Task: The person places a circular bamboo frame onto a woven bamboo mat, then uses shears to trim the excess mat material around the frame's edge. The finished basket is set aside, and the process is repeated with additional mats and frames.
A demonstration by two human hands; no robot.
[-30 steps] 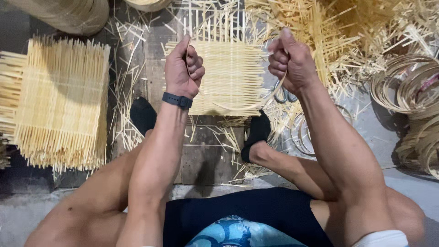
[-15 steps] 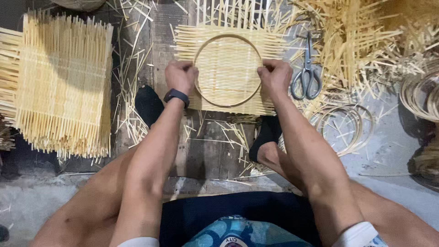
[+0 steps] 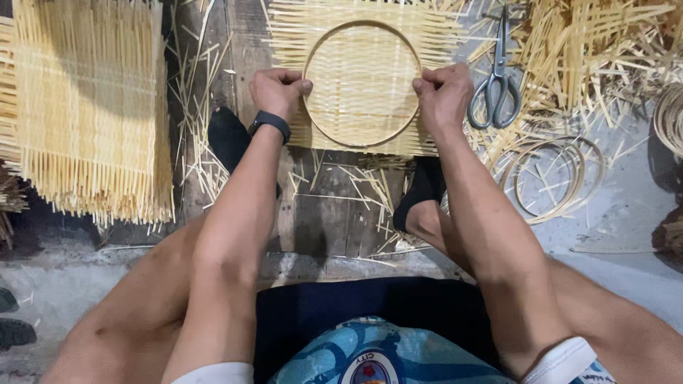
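Bamboo hoop [image 3: 363, 84] pinched by left hand [image 3: 276, 92] | right hand [image 3: 444, 94] | mat [image 3: 284, 28] top cut off

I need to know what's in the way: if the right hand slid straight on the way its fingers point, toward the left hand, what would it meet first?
The right hand already grips the hoop on the woven mat. Going left, it would cross the mat inside the hoop, then probably meet the left hand at the far rim.

Light soft, even, from above; no glare. Woven bamboo mat [image 3: 363, 85] bright and sharp. Dark shadow over left stack of mats [image 3: 85, 107] upper part and under its lower edge. Wooden floor [image 3: 327, 213] dim. Slight wide-lens stretching at edges; shirt [image 3: 370, 355] near bottom little soft.
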